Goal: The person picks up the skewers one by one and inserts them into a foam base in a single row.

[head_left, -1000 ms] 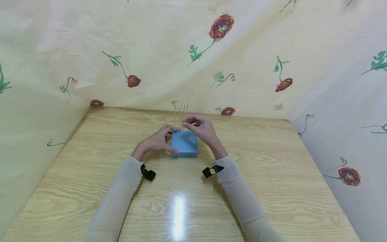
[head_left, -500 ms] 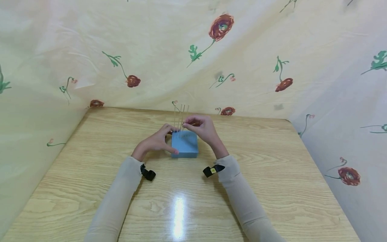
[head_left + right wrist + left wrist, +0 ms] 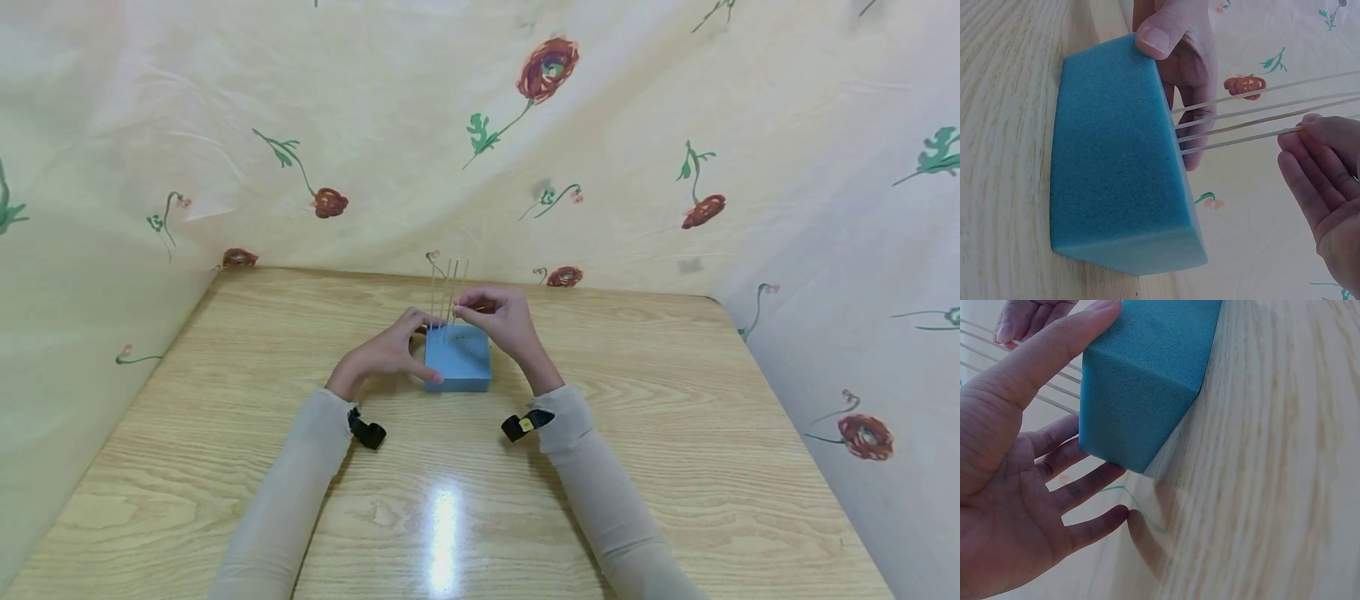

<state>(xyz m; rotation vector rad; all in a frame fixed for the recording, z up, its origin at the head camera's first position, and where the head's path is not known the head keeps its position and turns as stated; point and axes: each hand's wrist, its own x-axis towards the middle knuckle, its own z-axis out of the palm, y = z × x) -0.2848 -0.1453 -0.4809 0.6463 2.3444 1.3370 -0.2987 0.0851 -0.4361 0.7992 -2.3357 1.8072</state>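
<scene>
A blue foam block (image 3: 459, 362) lies flat on the table, with several thin wooden skewers (image 3: 1260, 94) standing in a row in its left back part. My left hand (image 3: 390, 343) holds the block at its left side, the thumb at the front corner and the fingers spread behind. My right hand (image 3: 501, 321) pinches the rightmost skewer (image 3: 1235, 142) between thumb and index finger, partway up from the foam. In the right wrist view, this skewer's lower end meets the block beside the others. Small dark holes show in the block's top, right of the skewers.
The wood-grain table (image 3: 675, 450) carries a bright light reflection near its front. Behind and at both sides hangs a cream cloth (image 3: 420, 125) with printed flowers. A black strap with a small camera (image 3: 367, 429) sits on each wrist.
The top of the pinched skewer has shifted slightly to the right since one second ago. The left hand and the block stay in place.
</scene>
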